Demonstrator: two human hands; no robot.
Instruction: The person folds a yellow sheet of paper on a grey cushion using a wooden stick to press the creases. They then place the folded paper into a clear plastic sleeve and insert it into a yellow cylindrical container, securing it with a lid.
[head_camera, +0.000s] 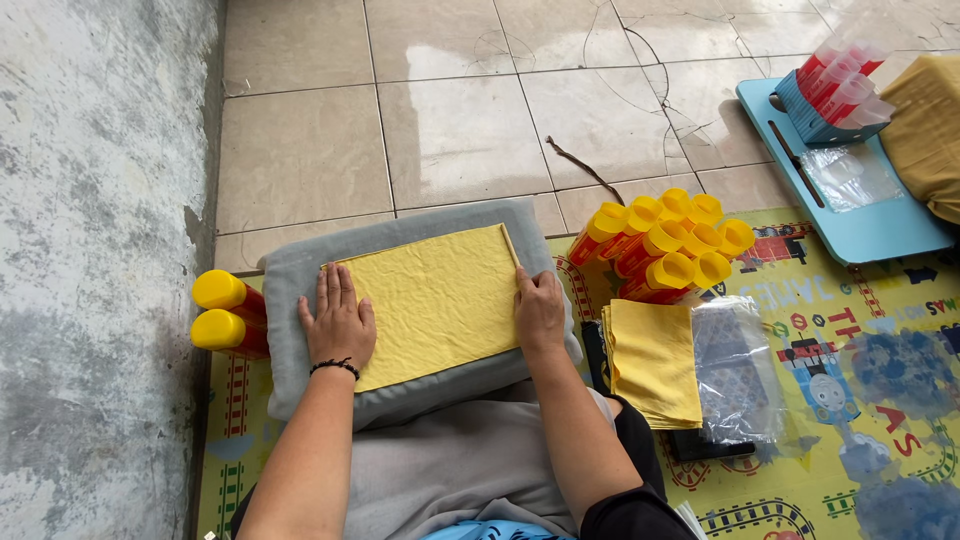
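A yellow cloth (440, 300) lies spread flat on a grey cushion (300, 262) resting on my lap. My left hand (338, 322) presses flat on the cloth's left edge, fingers together, a black band at the wrist. On the cloth's right edge, my right hand (540, 312) lies palm down. Neither hand grips anything.
Two red bottles with yellow caps (228, 312) lie left of the cushion by a concrete wall (90, 250). Several more such bottles (665, 245) cluster at right, near folded yellow cloths (655, 360), clear plastic bags (735, 365) and a blue tray (880, 225) on a patterned mat (880, 330).
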